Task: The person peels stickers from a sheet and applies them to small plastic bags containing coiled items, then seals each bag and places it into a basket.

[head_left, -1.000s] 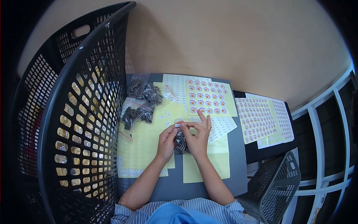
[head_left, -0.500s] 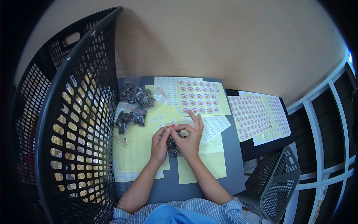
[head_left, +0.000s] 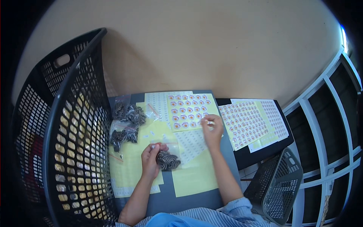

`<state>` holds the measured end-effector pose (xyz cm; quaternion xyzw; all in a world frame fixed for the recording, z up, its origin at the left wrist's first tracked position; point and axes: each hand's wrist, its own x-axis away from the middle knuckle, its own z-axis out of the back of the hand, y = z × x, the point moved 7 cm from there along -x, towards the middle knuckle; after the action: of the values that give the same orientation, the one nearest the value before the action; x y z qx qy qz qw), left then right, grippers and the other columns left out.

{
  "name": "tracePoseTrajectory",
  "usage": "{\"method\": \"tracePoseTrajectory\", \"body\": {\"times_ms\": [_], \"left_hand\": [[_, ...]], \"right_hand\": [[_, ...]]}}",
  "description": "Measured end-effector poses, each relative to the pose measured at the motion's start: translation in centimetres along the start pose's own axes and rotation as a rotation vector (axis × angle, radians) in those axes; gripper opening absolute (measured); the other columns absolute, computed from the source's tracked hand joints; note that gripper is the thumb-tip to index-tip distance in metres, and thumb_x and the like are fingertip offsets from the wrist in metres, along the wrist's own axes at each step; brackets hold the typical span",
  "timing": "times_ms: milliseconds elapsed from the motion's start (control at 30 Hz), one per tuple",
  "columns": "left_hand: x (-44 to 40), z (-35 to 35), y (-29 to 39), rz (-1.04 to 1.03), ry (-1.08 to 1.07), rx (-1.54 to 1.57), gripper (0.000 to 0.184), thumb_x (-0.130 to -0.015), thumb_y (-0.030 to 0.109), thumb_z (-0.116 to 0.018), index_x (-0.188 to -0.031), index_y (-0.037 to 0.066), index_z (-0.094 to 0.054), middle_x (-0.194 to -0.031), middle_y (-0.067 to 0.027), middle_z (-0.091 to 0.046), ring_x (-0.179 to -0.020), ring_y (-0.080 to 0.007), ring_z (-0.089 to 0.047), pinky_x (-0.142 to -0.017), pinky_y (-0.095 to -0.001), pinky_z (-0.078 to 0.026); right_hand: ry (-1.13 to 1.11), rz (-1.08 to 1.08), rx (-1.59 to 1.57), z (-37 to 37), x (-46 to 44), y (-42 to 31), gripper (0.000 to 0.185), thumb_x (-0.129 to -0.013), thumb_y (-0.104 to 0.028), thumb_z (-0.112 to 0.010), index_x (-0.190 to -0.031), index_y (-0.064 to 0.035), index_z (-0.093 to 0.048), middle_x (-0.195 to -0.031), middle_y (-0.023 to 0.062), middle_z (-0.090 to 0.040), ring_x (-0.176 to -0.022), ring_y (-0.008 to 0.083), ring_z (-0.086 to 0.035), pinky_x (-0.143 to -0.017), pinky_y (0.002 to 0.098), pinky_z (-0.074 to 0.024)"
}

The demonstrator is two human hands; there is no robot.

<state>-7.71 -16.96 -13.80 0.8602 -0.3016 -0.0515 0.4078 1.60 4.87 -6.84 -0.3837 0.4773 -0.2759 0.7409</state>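
Observation:
My left hand (head_left: pixel 152 160) grips the top edge of a clear zip bag (head_left: pixel 174 149). Inside the bag lies a bundle of dark, light-striped loops (head_left: pixel 167 160), too small to name surely. Over the lower right of a sheet of round orange-and-white stickers (head_left: pixel 185 102) is my right hand (head_left: pixel 213 130), its fingers curled and pinched together, slightly blurred. Whatever its fingertips hold, if anything, I cannot make out. Beneath the bag spread yellow backing sheets (head_left: pixel 194 178) and a sheet of small printed labels (head_left: pixel 191 143).
Several filled zip bags (head_left: pixel 134 113) lie at the table's left. A tall dark perforated basket (head_left: pixel 81 151) stands beside them, with packed goods inside. More sticker sheets (head_left: pixel 244 125) cover a black surface to the right. A smaller grey basket (head_left: pixel 278 185) is below it.
My hands have parted. The left keeps the bag and shows it more fully; the right has left the bag's top and moved right to the sticker sheet. The whole view has shifted slightly.

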Motion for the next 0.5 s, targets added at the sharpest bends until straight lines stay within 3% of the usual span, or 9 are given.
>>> {"method": "tracePoseTrajectory", "body": {"times_ms": [133, 167, 333, 367, 500], "left_hand": [[1.1, -0.4, 0.1, 0.057, -0.041, -0.074, 0.017, -0.086, 0.013, -0.046, -0.09, -0.003, -0.049, -0.08, -0.0127, -0.059, -0.072, -0.0186, -0.059, -0.068, -0.0306, -0.05], [1.6, -0.9, 0.7, 0.013, -0.135, -0.12, 0.016, -0.086, 0.012, -0.046, -0.089, -0.003, -0.05, -0.079, -0.0127, -0.06, -0.072, -0.0181, -0.059, -0.067, -0.0293, -0.049], [3.0, -5.9, 4.4, -0.042, -0.306, -0.329, 0.009, -0.083, 0.005, -0.048, -0.085, -0.004, -0.052, -0.076, -0.0131, -0.061, -0.071, -0.0152, -0.06, -0.065, -0.0232, -0.047], [2.4, -6.9, 4.5, 0.077, -0.347, -0.394, 0.012, -0.08, 0.003, -0.053, -0.089, -0.004, -0.054, -0.077, -0.0113, -0.061, -0.07, -0.0127, -0.059, -0.065, -0.0211, -0.046], [-1.0, -9.5, 3.8, 0.297, -0.488, -0.651, 0.024, -0.078, 0.006, -0.057, -0.098, -0.005, -0.053, -0.078, -0.0064, -0.06, -0.072, -0.0081, -0.056, -0.065, -0.0188, -0.044]], "right_hand": [[-0.127, 0.122, 0.318, 1.1, -6.2, 3.9, 0.016, -0.067, -0.002, -0.06, -0.083, -0.0032, -0.058, -0.08, 0.0077, -0.052, -0.073, 0.0194, -0.053, -0.061, 0.0286, -0.0426], [-0.132, 0.128, 0.318, 1.1, -7.5, 5.1, 0.016, -0.067, -0.002, -0.06, -0.083, -0.0032, -0.058, -0.08, 0.0077, -0.052, -0.073, 0.0194, -0.053, -0.061, 0.0286, -0.0426], [-0.556, 0.116, 0.423, -2.7, -10.4, 6.6, 0.023, -0.074, -0.003, -0.054, -0.095, -0.0076, -0.06, -0.086, 0.012, -0.05, -0.074, 0.026, -0.054, -0.068, 0.0332, -0.0442], [-0.576, 0.166, 0.452, -3.0, -10.6, 6.7, 0.025, -0.075, -0.002, -0.054, -0.098, -0.0074, -0.06, -0.082, 0.0106, -0.049, -0.067, 0.0217, -0.05, -0.064, 0.0306, -0.0428], [-0.641, 0.261, 0.533, -3.8, -11.4, 7.4, 0.023, -0.075, -0.004, -0.053, -0.097, -0.0071, -0.061, -0.08, 0.0111, -0.049, -0.068, 0.0227, -0.051, -0.065, 0.0316, -0.0428]]}}
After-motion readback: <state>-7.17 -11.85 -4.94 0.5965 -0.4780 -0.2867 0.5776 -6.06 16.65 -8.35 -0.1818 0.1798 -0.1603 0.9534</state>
